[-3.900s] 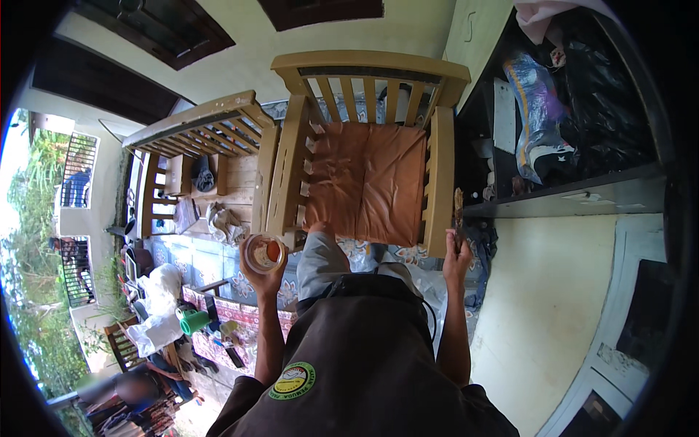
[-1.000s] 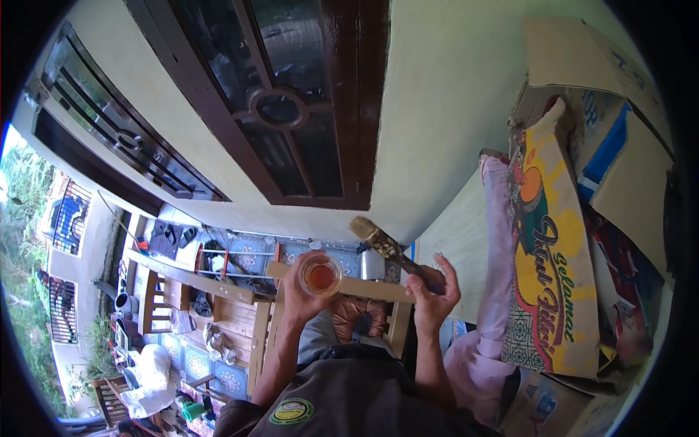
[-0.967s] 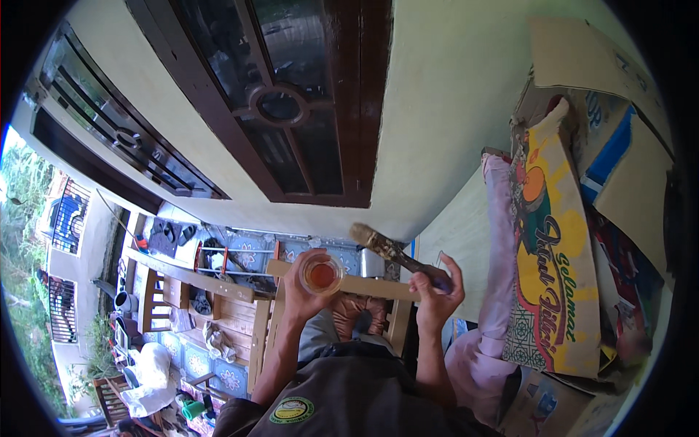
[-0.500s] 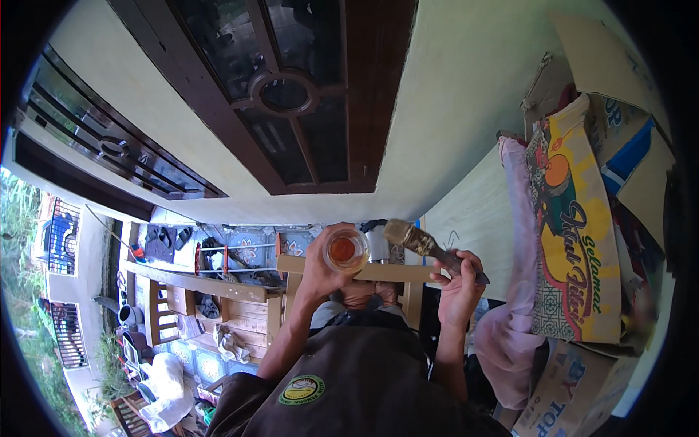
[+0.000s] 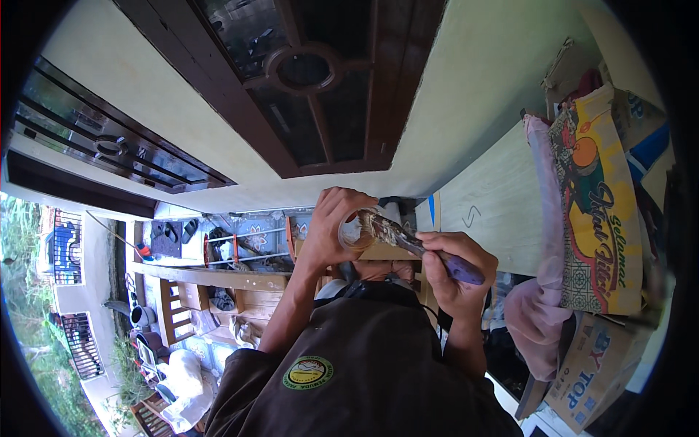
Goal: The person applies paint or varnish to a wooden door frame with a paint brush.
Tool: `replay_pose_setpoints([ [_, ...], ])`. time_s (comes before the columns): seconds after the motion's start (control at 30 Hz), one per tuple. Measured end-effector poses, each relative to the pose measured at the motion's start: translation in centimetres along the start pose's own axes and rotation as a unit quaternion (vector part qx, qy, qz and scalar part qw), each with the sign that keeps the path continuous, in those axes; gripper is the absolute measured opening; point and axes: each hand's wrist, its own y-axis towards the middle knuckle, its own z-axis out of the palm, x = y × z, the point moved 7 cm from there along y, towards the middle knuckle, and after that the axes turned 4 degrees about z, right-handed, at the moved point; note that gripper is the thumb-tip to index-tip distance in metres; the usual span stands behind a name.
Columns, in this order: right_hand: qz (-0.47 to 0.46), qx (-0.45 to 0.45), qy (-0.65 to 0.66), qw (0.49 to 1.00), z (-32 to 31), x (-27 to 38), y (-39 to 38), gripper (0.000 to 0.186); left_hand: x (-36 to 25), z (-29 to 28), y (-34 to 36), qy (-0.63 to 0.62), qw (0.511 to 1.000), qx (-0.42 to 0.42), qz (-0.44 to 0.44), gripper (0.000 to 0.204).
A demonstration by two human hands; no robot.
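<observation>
My left hand (image 5: 331, 226) is wrapped round a clear cup (image 5: 352, 231), tilted, with reddish-amber liquid last seen in it and now mostly hidden by the brush. In my right hand (image 5: 455, 273) is a worn paintbrush (image 5: 393, 237) with a purple-tipped handle, held slanting up to the left, its crusted bristles at the mouth of the cup; whether they touch the liquid I cannot tell. Below both hands show part of a tan wooden chair (image 5: 393, 251) and my dark shirt.
A pale wall (image 5: 419, 87) with dark wooden windows (image 5: 378, 109) is ahead. At right are a pale cabinet top (image 5: 488, 211), pink cloth (image 5: 531, 320) and cardboard (image 5: 593, 211). Low at left stand a wooden bench (image 5: 237, 280), a red-and-silver ladder (image 5: 258, 253) and sandals (image 5: 171, 233).
My view has shifted from the chair toward the wall and cabinet. Both hands have risen and come together; the brush head has moved into the cup's mouth as the cup tilted.
</observation>
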Motion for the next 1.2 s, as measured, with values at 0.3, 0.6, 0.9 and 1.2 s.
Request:
replay_pose_setpoints([
  [0.3,-0.062,0.035,-0.044,0.997,4.5,1.5,1.2,0.015,1.1,-3.1,-0.1,0.046,0.994,0.018,0.098,0.057],
  [0.6,-0.081,0.04,-0.058,0.994,8.8,0.6,2.2,0.016,2.6,-6.0,1.1,0.059,0.992,-0.027,0.106,0.06],
  [0.9,-0.098,0.016,-0.06,0.993,9.5,0.3,3.4,0.016,3.6,-6.8,1.9,0.061,0.99,-0.023,0.121,0.06],
  [1.2,0.189,-0.272,0.315,0.889,6.1,-7.9,-0.7,0.014,5.6,-4.6,2.6,-0.003,0.999,-0.031,0.016,0.061],
])
